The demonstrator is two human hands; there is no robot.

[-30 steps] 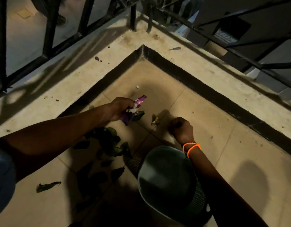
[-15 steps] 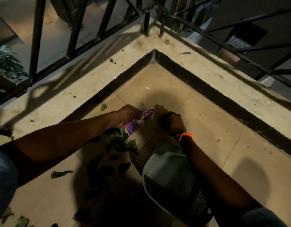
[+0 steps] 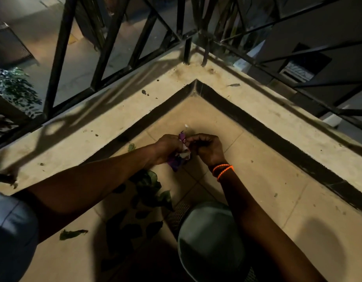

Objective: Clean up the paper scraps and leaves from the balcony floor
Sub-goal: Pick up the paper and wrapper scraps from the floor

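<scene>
Balcony corner, head view. A bundle of purple and white paper scraps (image 3: 179, 157) is gripped in the left hand (image 3: 167, 148); the right hand (image 3: 206, 148), fingers curled, is brought against it, its contents not discernible. Leaves (image 3: 149, 188) remain on the floor (image 3: 277, 180) beneath the forearms, a white fleck (image 3: 186, 125) beyond. The bundle is best held tightly while loose pieces are tucked in.

Dim warm light, long railing shadows, soft focus, bowed edges
</scene>
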